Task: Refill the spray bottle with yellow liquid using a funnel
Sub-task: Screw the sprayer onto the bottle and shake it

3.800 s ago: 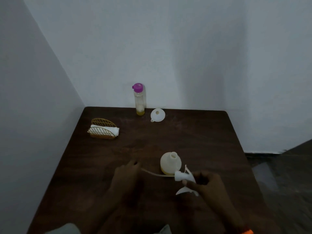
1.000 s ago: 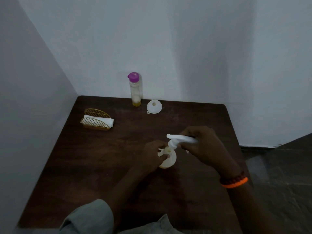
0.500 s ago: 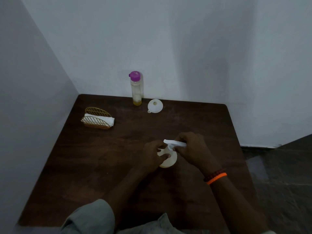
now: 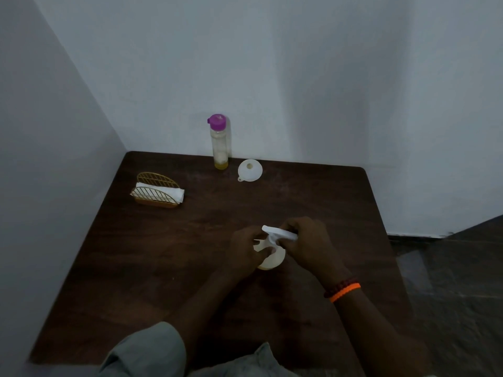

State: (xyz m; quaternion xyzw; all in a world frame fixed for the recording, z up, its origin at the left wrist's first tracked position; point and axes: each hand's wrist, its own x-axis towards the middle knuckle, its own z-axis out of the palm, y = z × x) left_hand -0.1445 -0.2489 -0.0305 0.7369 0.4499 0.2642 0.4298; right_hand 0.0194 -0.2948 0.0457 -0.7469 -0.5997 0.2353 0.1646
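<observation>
Table: a dark brown wooden table [image 4: 168, 268] sits in a corner of pale walls.
Spray bottle: the small round cream plastic spray bottle [image 4: 272, 261] stands upright near the middle of the table, a bit toward 5 o'clock.
Spray top: the white plastic trigger spray top [image 4: 277, 233] sits at the neck of the bottle. It is hard to tell if it is screwed on tight.
Left hand: the left hand [image 4: 246, 248] is wrapped around the bottle's body at its 9 o'clock side.
Right hand: the right hand [image 4: 309, 240] is closed around the spray top from the 3 o'clock side. An orange band and a dark bead band [image 4: 344, 289] are on this wrist.
Tall bottle: a clear tall bottle with a purple cap [image 4: 220, 141] stands at 12 o'clock by the wall. A little yellow liquid is at its bottom.
Funnel: the white plastic funnel [image 4: 250, 170] rests on the table just beside the tall bottle, at its 4 o'clock.
Napkin holder: a gold wire holder with white napkins [image 4: 158, 191] is at 10 o'clock, well apart from the hands.
</observation>
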